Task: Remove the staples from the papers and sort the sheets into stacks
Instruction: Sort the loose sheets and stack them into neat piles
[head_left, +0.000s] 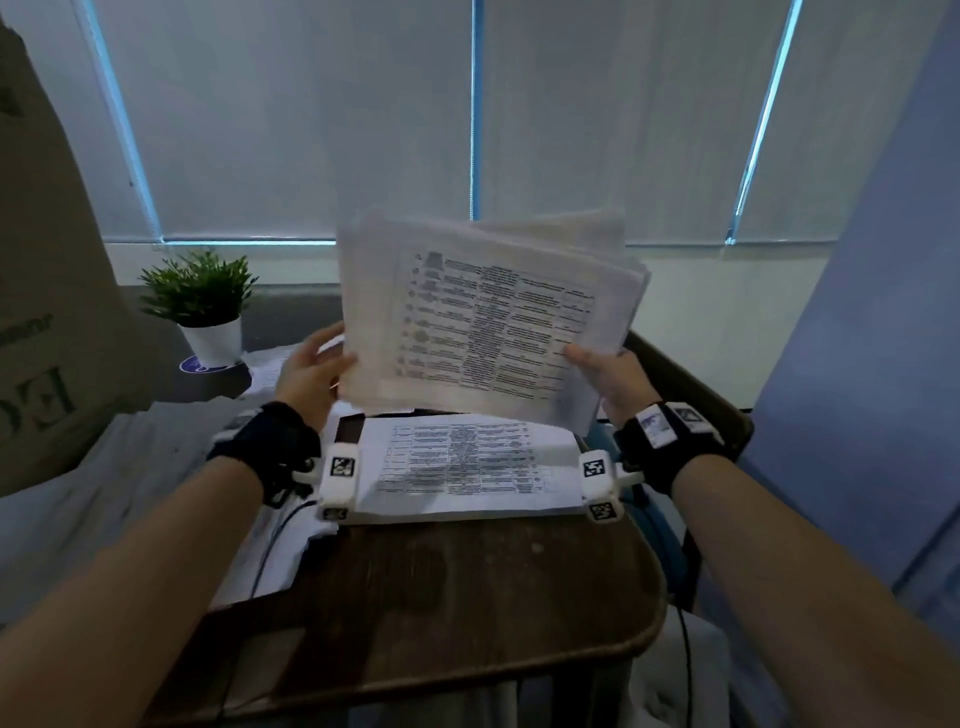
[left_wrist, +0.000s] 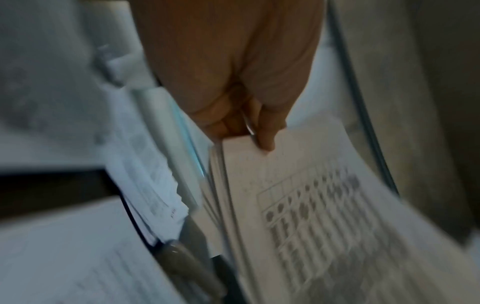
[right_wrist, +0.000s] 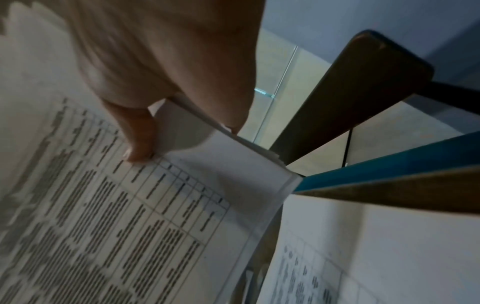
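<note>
White paper bundle (head_left: 488, 317), two hands.

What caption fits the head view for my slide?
Both hands, left hand and right hand, hold a sheaf of printed papers above another sheet on the desk.

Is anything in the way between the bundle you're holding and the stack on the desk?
Nothing visible. Both hands, left and right, hold the bundle just above the stack, with only open air between them.
</note>
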